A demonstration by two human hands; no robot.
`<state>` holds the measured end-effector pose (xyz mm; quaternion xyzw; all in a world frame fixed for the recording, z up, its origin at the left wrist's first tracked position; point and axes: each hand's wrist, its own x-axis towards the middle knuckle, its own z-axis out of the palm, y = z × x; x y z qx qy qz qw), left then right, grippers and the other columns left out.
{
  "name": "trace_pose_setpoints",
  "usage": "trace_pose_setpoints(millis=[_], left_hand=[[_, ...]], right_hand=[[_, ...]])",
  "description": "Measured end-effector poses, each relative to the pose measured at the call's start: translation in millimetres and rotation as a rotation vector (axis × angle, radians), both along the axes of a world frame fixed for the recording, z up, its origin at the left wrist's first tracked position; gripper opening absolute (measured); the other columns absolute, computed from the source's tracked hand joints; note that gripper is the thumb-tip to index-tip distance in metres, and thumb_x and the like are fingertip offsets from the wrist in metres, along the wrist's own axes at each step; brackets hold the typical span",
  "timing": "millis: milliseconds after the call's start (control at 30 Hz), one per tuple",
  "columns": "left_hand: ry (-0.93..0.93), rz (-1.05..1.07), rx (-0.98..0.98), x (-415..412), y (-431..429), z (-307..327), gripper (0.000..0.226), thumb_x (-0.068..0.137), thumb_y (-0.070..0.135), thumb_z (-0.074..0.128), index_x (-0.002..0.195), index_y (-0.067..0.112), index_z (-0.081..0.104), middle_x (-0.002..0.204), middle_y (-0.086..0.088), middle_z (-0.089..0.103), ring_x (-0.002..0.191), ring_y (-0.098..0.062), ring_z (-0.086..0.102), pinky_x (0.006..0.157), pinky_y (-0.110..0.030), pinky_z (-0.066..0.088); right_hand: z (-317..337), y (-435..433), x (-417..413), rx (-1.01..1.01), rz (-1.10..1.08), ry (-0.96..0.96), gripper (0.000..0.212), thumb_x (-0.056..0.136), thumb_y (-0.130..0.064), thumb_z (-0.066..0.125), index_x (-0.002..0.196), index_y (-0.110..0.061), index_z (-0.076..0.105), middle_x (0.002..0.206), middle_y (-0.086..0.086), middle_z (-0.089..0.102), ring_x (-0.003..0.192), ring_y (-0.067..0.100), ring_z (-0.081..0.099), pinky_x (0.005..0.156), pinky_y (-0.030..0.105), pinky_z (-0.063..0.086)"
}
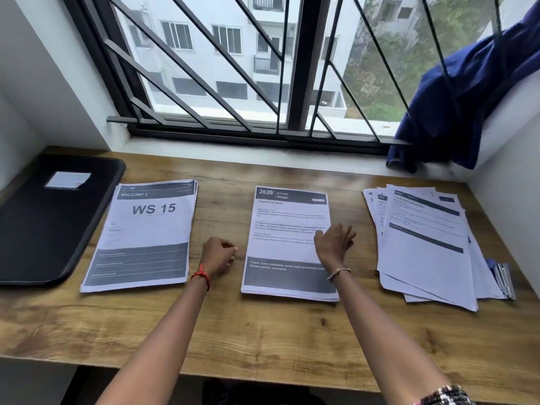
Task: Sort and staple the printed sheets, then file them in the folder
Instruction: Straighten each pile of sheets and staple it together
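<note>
Past the desk point(263, 331) edge, the left hand point(219, 255) curls empty, the right hand point(333, 244) lies flat on the middle stack point(287, 229); a sideways drag could skew its sheets before stapling.

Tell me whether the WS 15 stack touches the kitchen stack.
Apart. Head view shows bare desk between the WS 15 stack and the kitchen stack.

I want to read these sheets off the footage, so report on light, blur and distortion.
Head view: soft daylight from the window, no glare on the paper; head view: big headings on the left stack and middle stack are sharp, small print is smeared; head view: the right hand is slightly blurred; head view: the wide lens bends the window frame and the desk.
</note>
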<state>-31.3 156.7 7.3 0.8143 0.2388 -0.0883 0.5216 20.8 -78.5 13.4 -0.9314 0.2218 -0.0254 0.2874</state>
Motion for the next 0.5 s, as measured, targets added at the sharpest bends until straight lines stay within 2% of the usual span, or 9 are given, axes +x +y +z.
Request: trace_pose_setpoints(millis=[133,233,333,500], left_hand=[[-0.099,0.065,0.041,-3.6,21.4,12.1,0.012,0.086,0.003,0.06,0.094,-0.003,0.067,0.084,-0.015,0.066,0.067,-0.021,0.062,0.056,-0.026,0.051],[-0.161,0.153,0.074,-9.1,47.8,17.8,0.013,0.086,0.002,0.06,0.095,-0.002,0.069,0.09,-0.017,0.069,0.07,-0.021,0.063,0.064,-0.031,0.054],[-0.236,0.217,0.139,-16.2,83.4,23.0,0.015,0.085,0.001,0.061,0.096,-0.002,0.07,0.094,-0.018,0.07,0.084,-0.026,0.066,0.08,-0.035,0.054],[-0.264,0.24,0.266,-21.5,154.4,24.9,0.02,0.086,-0.001,0.057,0.102,-0.003,0.068,0.101,-0.015,0.068,0.096,-0.026,0.062,0.078,-0.022,0.043]], right_hand=[[10.5,25.1,11.9,0.03,0.095,-0.099,0.029,0.086,-0.012,0.053,0.109,0.005,0.053,0.122,0.022,0.044,0.118,0.037,0.035,0.097,0.041,0.031],[14.1,54.1,15.0,0.066,0.187,-0.146,0.032,0.088,-0.012,0.053,0.114,0.007,0.052,0.122,0.023,0.046,0.118,0.037,0.036,0.097,0.039,0.031],[12.4,92.7,18.1,0.114,0.27,-0.192,0.03,0.088,-0.01,0.052,0.113,0.008,0.054,0.118,0.025,0.05,0.116,0.037,0.04,0.096,0.036,0.031],[10.7,175.9,16.4,0.209,0.241,-0.21,0.025,0.087,-0.008,0.051,0.104,0.006,0.062,0.108,0.023,0.06,0.105,0.035,0.055,0.085,0.035,0.041]])
